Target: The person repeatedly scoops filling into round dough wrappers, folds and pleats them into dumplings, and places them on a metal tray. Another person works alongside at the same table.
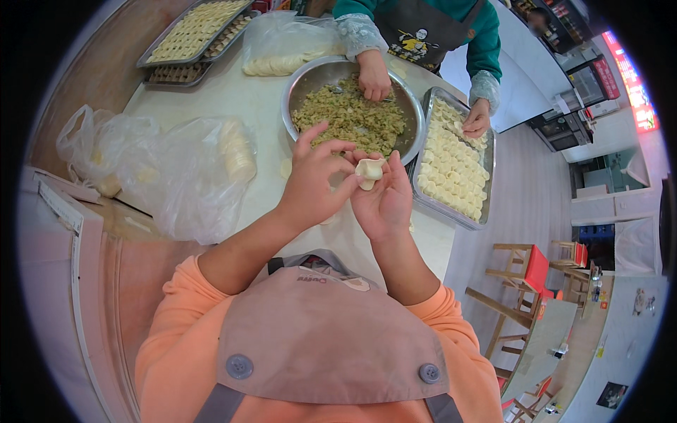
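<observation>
A folded, wonton-like dumpling [369, 172] of pale dough rests on the fingers of my right hand [382, 203], which is palm up with the thumb at its side. From the left, my left hand [317, 182] grips the dumpling's edge with its thumb, its other fingers spread above. Just beyond both hands stands a large steel bowl [287, 108] of green-flecked filling [365, 119], with a metal utensil in it. To the right, a metal tray [492, 174] holds rows of shaped dumplings [449, 174]. Round dough wrappers lie on the table [264, 211], partly hidden by my left hand.
Opposite, a co-worker in an apron [423, 31] has one hand [374, 76] in the bowl and another [477, 119] over the tray. Plastic bags [190, 174] with stacked wrappers [236, 150] lie left; another bag [291, 37] lies behind. Filled trays [198, 29] are stacked at far left.
</observation>
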The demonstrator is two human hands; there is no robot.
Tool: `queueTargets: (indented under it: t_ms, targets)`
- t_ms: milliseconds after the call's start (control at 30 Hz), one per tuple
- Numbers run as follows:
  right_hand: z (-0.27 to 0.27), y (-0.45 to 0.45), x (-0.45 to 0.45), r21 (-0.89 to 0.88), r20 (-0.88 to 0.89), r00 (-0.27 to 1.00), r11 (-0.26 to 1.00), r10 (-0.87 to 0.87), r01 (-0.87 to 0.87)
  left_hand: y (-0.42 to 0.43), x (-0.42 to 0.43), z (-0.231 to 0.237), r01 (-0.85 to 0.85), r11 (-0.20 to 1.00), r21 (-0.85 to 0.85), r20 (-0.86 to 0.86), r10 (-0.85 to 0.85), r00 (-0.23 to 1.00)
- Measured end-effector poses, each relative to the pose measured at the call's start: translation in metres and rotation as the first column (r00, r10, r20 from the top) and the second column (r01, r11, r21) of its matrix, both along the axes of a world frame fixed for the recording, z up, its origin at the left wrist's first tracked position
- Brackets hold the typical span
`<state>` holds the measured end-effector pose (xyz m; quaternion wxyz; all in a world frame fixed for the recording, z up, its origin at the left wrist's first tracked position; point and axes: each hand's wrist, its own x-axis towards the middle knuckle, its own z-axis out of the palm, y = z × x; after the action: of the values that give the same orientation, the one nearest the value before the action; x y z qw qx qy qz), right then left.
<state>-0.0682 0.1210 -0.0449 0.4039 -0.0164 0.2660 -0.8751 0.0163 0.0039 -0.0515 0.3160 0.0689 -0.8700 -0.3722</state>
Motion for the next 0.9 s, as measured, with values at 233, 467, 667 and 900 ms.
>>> queueTargets:
  t_ms: [233,467,667,900]
  targets:
    - [0.005,0.006,0.005,0.423,-0.621,0.777,0.878,0.103,0.223,-0.007,-0.003,0.003,0.099,0.683,0.724,-0.042,-0.099,0.994]
    - [0.02,0.012,0.015,0.386,-0.885,0.418,0.827,0.207,0.408,0.004,0.017,0.017,0.059,0.844,0.533,0.065,-0.11,0.992]
    - [0.026,0.014,0.009,0.185,-0.942,-0.118,0.778,0.314,0.6,0.012,0.017,0.023,0.147,0.703,0.696,-0.056,-0.151,0.987]
    - [0.018,0.016,-0.006,-0.037,-0.916,-0.355,0.838,0.19,0.545,0.005,0.024,0.037,0.242,0.695,0.677,0.021,-0.347,0.938]
